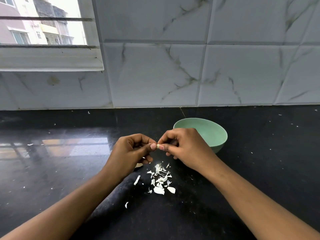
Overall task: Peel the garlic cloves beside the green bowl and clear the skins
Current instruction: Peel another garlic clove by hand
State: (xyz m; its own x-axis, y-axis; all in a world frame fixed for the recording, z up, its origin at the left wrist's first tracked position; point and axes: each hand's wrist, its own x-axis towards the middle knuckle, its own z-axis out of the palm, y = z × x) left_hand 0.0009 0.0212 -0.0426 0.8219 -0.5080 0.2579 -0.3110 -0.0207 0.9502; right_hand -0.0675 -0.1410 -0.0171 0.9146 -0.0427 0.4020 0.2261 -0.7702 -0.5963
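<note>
Forearms (69, 213) pass over papery skins (160, 181); left hand (133, 149) and right hand (183, 146) pinch one small garlic clove (158, 146) by its ends, likely light and slippery.

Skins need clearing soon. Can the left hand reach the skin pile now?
Probably yes: the skin pile lies uncovered on the counter near the left hand, which is busy pinching the clove.

- One head-worn view, looking forward and down across the surface (52, 170) toward the wall (155, 75) behind the bowl (214, 135).
- Near: the forearms (251, 196) enter from the bottom edge, below the bowl, which sits just right of centre.
</note>
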